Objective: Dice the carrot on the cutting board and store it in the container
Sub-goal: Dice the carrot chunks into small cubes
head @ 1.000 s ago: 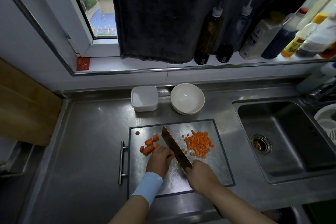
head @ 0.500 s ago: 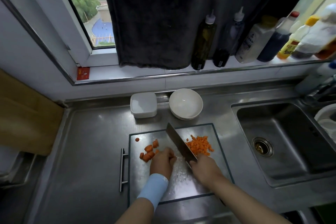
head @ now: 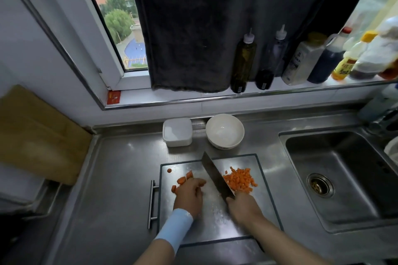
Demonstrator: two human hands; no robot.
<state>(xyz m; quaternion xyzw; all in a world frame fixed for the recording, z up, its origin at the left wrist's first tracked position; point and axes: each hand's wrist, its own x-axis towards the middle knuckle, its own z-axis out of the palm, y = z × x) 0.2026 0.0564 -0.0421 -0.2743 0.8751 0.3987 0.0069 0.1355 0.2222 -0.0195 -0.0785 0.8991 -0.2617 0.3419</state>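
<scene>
Carrot update, head cam only. The right hand [head: 243, 206] is wrapped tight round the handle of the broad dark steel cleaver [head: 215, 176]. Since a second ago the blade has swung toward the right edge of the stainless steel cutting board [head: 215, 228], so it now sits right up against the pile of small orange carrot dice [head: 240, 180].

The left hand [head: 189, 197] has slid up onto the bigger leftover orange carrot chunks [head: 182, 180] near the board's left edge. Its fingers curl down over them, but I can't tell if it's actually pinching one. One stray orange bit [head: 169, 170] sits in the far left corner.

My read: finished dice got nudged aside and the next chunks are up, so dicing is well along and nothing's stored yet. The white square plastic container [head: 177, 133] waits at the counter's back edge just beyond the board, beside a white round bowl [head: 224, 131].

Writing: the sauce bottles [head: 301, 60] on the windowsill [head: 193, 94] have labels, and there's a red sticker [head: 113, 97], but it's all too blurry to read.
</scene>
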